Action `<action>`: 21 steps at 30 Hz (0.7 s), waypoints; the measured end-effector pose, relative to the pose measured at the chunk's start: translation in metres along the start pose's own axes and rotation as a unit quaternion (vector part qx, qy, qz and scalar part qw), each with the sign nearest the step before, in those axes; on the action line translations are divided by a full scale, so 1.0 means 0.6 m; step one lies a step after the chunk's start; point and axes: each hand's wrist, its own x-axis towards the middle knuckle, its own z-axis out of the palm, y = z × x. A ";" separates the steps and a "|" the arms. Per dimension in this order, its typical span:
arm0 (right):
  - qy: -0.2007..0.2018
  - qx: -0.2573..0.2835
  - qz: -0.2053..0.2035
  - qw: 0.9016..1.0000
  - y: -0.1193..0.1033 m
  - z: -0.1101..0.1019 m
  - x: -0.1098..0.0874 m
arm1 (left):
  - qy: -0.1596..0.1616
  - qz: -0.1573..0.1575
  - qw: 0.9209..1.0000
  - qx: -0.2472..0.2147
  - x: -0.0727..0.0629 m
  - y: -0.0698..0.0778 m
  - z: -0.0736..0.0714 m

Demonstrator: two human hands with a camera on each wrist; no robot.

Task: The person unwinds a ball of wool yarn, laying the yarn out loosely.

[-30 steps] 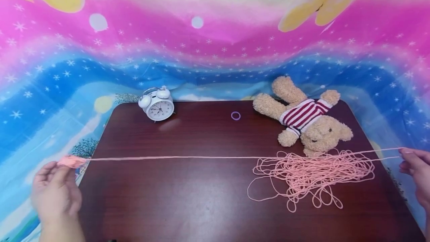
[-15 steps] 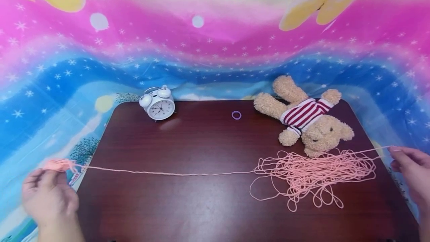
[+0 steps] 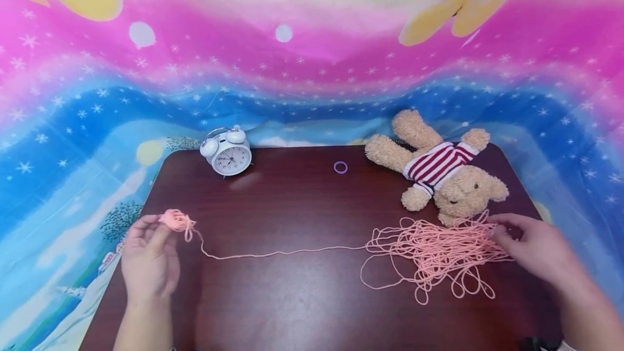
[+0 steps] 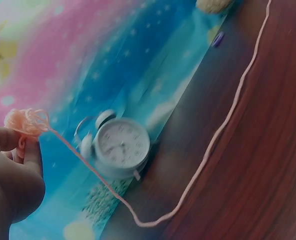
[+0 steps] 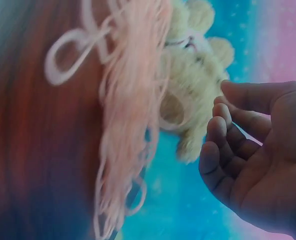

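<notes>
In the head view my left hand (image 3: pixel 151 256) pinches a small wound ball of pink yarn (image 3: pixel 176 221) between thumb and fingers, raised over the table's left side. One slack strand (image 4: pixel 215 137) runs from this ball across the table, plain in the left wrist view. At the right lies a loose, looped heap of the same pink yarn (image 3: pixel 439 251). My right hand (image 3: pixel 536 248) is at the heap's right end, thumb and fingers apart. The right wrist view shows loosely bent fingers (image 5: pixel 217 131) with no yarn between them; whether they touch the heap I cannot tell.
A teddy bear (image 3: pixel 439 167) in a striped top lies behind the yarn heap, almost against it. A white twin-bell alarm clock (image 3: pixel 230 156) stands at the back left. Between them lies a purple ring (image 3: pixel 340 167). A printed cloth (image 3: pixel 292 91) hangs round the dark wooden table (image 3: pixel 273 199).
My left hand has come inward to the right with the yarn ball, and the taut strand has gone slack. My right hand has let go of the strand and moved left to the heap.
</notes>
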 end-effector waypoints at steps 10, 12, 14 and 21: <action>0.063 0.066 -0.056 0.994 -0.106 0.038 0.019 | -0.046 -0.065 0.991 0.106 -0.034 -0.055 0.050; 0.064 0.083 -0.062 0.993 -0.126 0.052 0.026 | -0.060 -0.080 0.987 0.124 -0.042 -0.067 0.058; 0.065 0.104 -0.070 0.990 -0.143 0.068 0.034 | -0.077 -0.093 0.983 0.141 -0.050 -0.080 0.066; 0.044 0.186 -0.093 0.977 -0.195 0.142 0.064 | -0.137 -0.125 0.969 0.165 -0.075 -0.120 0.093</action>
